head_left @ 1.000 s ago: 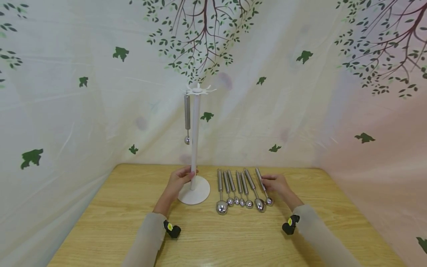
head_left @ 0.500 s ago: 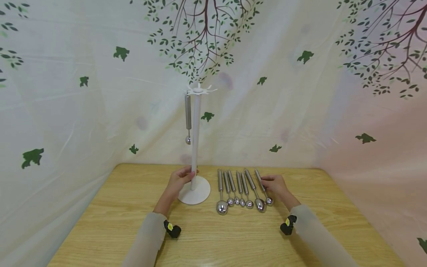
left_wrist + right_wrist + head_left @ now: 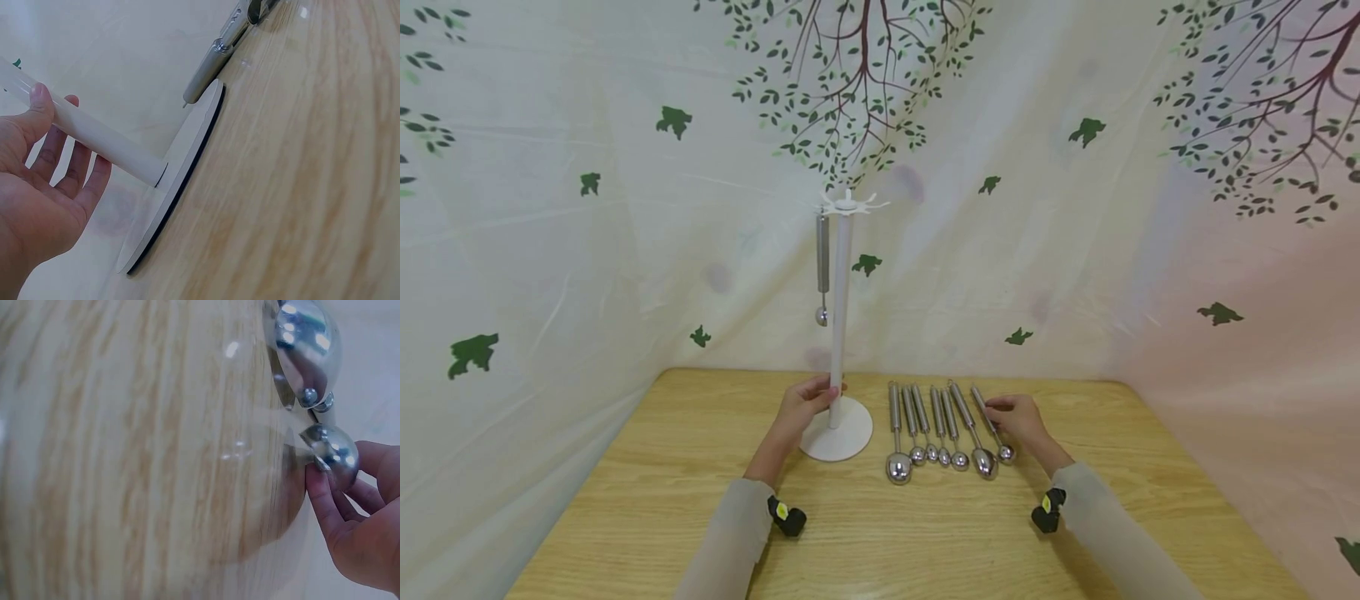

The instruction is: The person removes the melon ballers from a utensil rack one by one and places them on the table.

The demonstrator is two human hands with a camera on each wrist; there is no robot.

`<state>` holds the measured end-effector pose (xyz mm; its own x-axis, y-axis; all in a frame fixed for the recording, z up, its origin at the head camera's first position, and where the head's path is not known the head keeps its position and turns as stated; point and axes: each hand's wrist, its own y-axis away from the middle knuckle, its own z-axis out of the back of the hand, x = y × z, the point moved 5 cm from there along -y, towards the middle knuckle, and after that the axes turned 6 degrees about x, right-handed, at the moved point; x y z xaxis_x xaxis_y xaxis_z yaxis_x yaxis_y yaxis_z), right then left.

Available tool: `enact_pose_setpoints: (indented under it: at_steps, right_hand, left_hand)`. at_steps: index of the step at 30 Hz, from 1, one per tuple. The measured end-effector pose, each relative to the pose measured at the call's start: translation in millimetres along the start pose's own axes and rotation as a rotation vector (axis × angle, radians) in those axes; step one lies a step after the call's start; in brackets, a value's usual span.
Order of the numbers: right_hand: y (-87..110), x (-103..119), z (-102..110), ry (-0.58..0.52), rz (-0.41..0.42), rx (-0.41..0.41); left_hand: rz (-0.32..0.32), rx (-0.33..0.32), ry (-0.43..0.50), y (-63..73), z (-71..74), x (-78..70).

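Note:
My left hand (image 3: 801, 408) grips the lower part of the white post of a utensil stand (image 3: 841, 308), thumb on the near side and fingers behind it. In the left wrist view the stand's round base (image 3: 187, 144) sits on the table. A steel melon baller (image 3: 823, 258) hangs from the left side of the stand's hook ring. At the right end of a row of steel scoops, my right hand (image 3: 1018, 417) pinches the handle of a melon baller (image 3: 1005, 453). Its round bowl faces down close to the wood in the right wrist view, hiding part of the fingers.
Several other steel scoops (image 3: 898, 468) lie side by side between stand and right hand, bowls toward me. An oval scoop (image 3: 306, 344) lies right beside the held one. The wooden table (image 3: 880, 542) ends at a curtain (image 3: 940, 292) printed with leaves.
The top of the held melon baller's handle has shifted slightly left and toward me, with my right hand. My left hand keeps its grip on the post.

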<state>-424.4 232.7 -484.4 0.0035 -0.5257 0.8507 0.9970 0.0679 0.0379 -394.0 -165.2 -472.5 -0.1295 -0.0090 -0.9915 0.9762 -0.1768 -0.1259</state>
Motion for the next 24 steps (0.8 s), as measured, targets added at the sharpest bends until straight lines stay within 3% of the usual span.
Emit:
enact_pose_setpoints:
  at_steps: [4, 24]
  right_hand:
    - [2.2, 4.4, -1.5, 0.023, 0.030, 0.007]
    - [6.4, 5.0, 0.1, 0.064, 0.031, 0.022]
  left_hand:
    - [0.011, -0.003, -0.004, 0.1, 0.5, 0.6]
    - [0.014, 0.004, -0.013, 0.5, 0.6, -1.3]
